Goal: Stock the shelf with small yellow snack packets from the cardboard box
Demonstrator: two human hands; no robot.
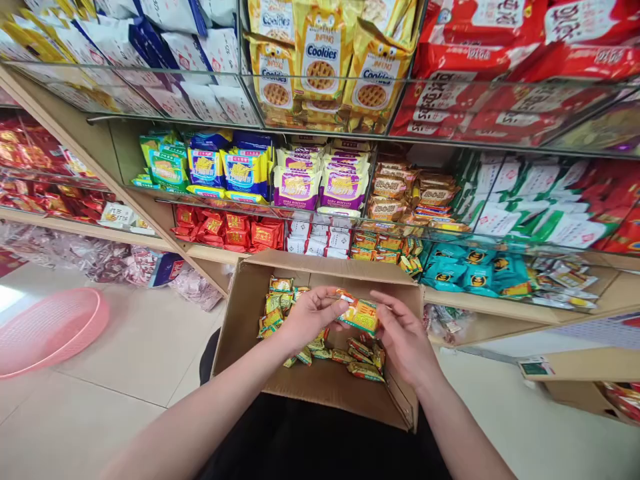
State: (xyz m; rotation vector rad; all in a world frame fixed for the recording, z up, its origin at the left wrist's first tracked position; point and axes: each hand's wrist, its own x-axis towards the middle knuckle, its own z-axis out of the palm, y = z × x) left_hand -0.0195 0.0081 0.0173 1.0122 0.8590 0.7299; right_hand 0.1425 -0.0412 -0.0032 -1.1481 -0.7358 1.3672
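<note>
My left hand pinches the left end of a small orange, yellow and green snack packet, thumb on top. At the packet's right end is my right hand, its thumb against the edge and its fingers partly stretched behind. The packet is held up over an open cardboard box. Inside the box lie loose small yellow-green snack packets, grouped at the left and toward the right. My hands hide some of the ones in the middle.
Shelves with glass fronts rise ahead, holding yellow cookie bags, red bags, purple soda biscuits and teal packets. Small yellow-orange packets fill a low compartment just behind the box. A pink basket stands on the floor at left.
</note>
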